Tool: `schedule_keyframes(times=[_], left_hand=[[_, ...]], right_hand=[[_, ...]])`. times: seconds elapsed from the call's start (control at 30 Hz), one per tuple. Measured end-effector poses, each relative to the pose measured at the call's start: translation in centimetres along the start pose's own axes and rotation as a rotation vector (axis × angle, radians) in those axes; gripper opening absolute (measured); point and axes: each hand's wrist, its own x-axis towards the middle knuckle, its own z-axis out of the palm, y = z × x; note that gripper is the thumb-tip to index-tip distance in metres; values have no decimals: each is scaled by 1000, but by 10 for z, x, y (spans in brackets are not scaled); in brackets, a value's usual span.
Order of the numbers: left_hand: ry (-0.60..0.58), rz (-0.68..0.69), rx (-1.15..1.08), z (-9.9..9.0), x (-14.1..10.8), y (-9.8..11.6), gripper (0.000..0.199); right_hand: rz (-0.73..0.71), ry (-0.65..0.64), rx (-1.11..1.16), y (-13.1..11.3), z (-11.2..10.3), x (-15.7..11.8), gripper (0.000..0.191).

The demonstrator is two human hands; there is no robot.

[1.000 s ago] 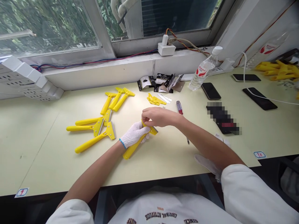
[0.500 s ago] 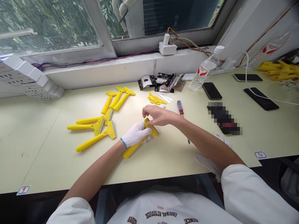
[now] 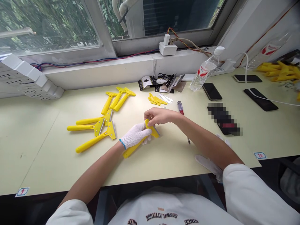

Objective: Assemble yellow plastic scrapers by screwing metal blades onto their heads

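Note:
My left hand [image 3: 136, 136], in a white knit glove with a blue cuff, is closed around a yellow scraper [image 3: 131, 151]. Its blade edge faces right, and the glove covers the middle of the handle. Bare, my right hand [image 3: 159, 116] has its thumb and curled fingers pinched together at the scraper's head; whatever is between the fingertips is too small or hidden to tell. Just beyond that hand lie tiny metal pieces [image 3: 165, 107], yellow plastic plates [image 3: 154, 99] and thin blades [image 3: 166, 98]. A screwdriver [image 3: 180, 107] lies partly under my right forearm.
Several yellow scrapers [image 3: 93, 127] lie at left, some with blades. Black packaging [image 3: 164, 82] sits by the wall, beside a water bottle [image 3: 204, 70]. Phones [image 3: 212, 91] lie to the right. A loose white glove [image 3: 207, 164] is near the table's front edge, under my right arm.
My right hand has come down slightly onto the scraper's head, its fingers closer together. The left hand keeps its hold on the scraper.

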Motion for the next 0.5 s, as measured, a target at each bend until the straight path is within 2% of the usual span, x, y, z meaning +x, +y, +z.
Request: schedule_keyframes(times=[0.1, 0.23, 0.3, 0.43, 0.5], left_hand=[[112, 51, 244, -2, -8, 0, 35], [309, 192, 604, 0, -12, -5, 76], [317, 214, 695, 3, -11, -9, 83], [306, 242, 764, 5, -10, -11, 82], [326, 257, 776, 5, -10, -11, 80]], right_hand=[[43, 49, 19, 3, -6, -1, 18], [46, 53, 76, 9, -16, -3, 18], [47, 46, 121, 12, -19, -3, 22], [70, 16, 192, 17, -28, -8, 34], [89, 65, 187, 18, -35, -12, 36]])
